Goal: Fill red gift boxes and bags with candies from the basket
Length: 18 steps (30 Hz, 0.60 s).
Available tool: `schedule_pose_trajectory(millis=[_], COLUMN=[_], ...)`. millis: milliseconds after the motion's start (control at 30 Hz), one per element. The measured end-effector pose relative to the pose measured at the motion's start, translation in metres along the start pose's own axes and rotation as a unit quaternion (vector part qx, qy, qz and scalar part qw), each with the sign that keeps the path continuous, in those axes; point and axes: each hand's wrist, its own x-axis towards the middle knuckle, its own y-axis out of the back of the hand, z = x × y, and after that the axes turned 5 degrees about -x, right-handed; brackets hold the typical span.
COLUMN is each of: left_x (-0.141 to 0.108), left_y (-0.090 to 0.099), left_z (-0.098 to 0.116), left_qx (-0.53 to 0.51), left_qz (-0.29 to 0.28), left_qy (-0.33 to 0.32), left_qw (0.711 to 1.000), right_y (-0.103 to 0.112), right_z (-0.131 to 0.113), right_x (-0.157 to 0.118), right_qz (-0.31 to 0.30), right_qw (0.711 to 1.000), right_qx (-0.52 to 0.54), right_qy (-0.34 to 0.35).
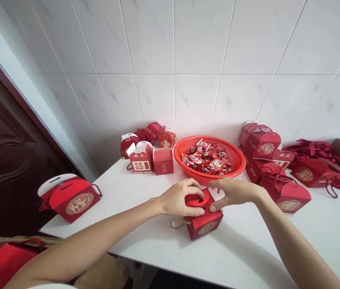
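Observation:
A red paper gift box with a gold round emblem on its front stands near the table's front edge. My left hand grips its top from the left, fingers curled over the red flap and thumb pressed on the front slope. On the right side, my right hand holds the box's upper edge between its thumb and its fingers, which reach behind. A beige rope handle loops out at the box's left. Just behind my hands sits a red plastic basket of wrapped candies.
Several red boxes stand at the back left, and more red boxes are piled at the right. Another red box stands at the table's left edge. Dark red ribbons lie at the far right. A tiled wall rises behind.

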Motion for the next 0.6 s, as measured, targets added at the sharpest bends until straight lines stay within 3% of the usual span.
schedule_pose_trajectory(millis=[200, 333, 467, 600], left_x=[0.003, 0.006, 0.008, 0.005], left_y=[0.008, 0.017, 0.028, 0.042], left_z=[0.0, -0.013, -0.025, -0.025], left_qx=[-0.015, -0.028, -0.025, -0.016], left_qz=[-0.054, -0.066, -0.067, -0.102], left_qy=[0.025, 0.034, 0.041, 0.073], left_qw=[0.998, 0.997, 0.997, 0.992], right_y=[-0.026, -0.051, -0.078, -0.094], right_z=[0.031, 0.034, 0.028, 0.019], right_x=[-0.007, -0.006, 0.005, 0.019], right_qz=[-0.023, 0.019, 0.092, 0.132], right_qw=[0.983, 0.943, 0.889, 0.857], right_qx=[0.164, 0.319, 0.445, 0.498], right_qy=[0.075, 0.092, 0.059, -0.002])
